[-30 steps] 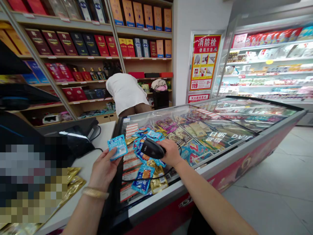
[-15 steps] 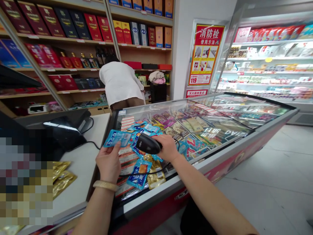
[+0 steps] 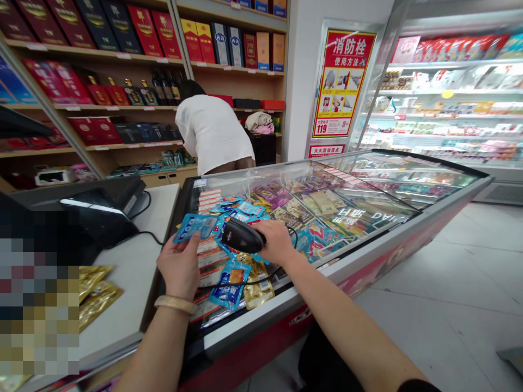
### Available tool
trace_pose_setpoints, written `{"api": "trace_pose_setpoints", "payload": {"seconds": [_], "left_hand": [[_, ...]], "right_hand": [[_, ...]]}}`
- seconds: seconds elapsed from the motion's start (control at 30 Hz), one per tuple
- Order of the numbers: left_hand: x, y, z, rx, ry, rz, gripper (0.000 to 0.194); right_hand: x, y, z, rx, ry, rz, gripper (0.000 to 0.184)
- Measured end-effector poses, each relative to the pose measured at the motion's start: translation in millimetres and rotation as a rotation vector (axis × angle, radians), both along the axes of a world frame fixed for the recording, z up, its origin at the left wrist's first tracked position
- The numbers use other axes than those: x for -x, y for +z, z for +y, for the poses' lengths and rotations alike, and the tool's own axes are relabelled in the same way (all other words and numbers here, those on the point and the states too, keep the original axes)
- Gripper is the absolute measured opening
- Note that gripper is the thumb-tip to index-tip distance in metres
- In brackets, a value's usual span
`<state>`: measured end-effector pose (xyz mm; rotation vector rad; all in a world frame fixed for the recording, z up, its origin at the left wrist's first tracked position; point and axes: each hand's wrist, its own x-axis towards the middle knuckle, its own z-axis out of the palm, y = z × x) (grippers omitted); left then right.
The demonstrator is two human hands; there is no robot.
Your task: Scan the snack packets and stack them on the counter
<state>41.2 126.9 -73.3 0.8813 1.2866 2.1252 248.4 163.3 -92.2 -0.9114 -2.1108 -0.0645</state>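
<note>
A small blue snack packet (image 3: pixel 192 226) is pinched between the thumb and fingers of my left hand (image 3: pixel 180 267), its printed label side turned up. My right hand (image 3: pixel 278 242) is wrapped round the handle of a black barcode scanner (image 3: pixel 242 236), whose head points left toward the packet, apart from it. Below both hands, a heap of blue snack packets (image 3: pixel 231 284) and a few gold packets (image 3: pixel 258 284) lies on the glass top of a chest freezer (image 3: pixel 294 179). The scanner's black cable (image 3: pixel 261 280) runs across the heap.
A white counter (image 3: pixel 157 204) stands at left with a black payment terminal (image 3: pixel 100 215) and gold packets (image 3: pixel 100 302). Behind the freezer, a person in a white top (image 3: pixel 214 130) bends toward shelves of boxes (image 3: pixel 143 32). A lit open refrigerator (image 3: pixel 449 103) stands at right.
The view has shifted slightly. The packet in my left hand is tilted a little differently, with the scanner still close by. The person behind has moved right and turned toward the shelves.
</note>
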Motion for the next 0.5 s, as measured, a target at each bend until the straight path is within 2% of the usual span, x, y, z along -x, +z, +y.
{"api": "trace_pose_setpoints", "payload": {"seconds": [0.3,0.5], "left_hand": [[1.6,-0.4,-0.8,-0.006,0.009,0.005,0.034],[-2.1,-0.8,-1.3,-0.035,-0.016,-0.044,0.038]], "right_hand": [[0.4,0.4,-0.4,0.004,-0.035,-0.008,0.033],[-1.0,-1.9,-0.1,-0.011,-0.009,0.018,0.032]]}}
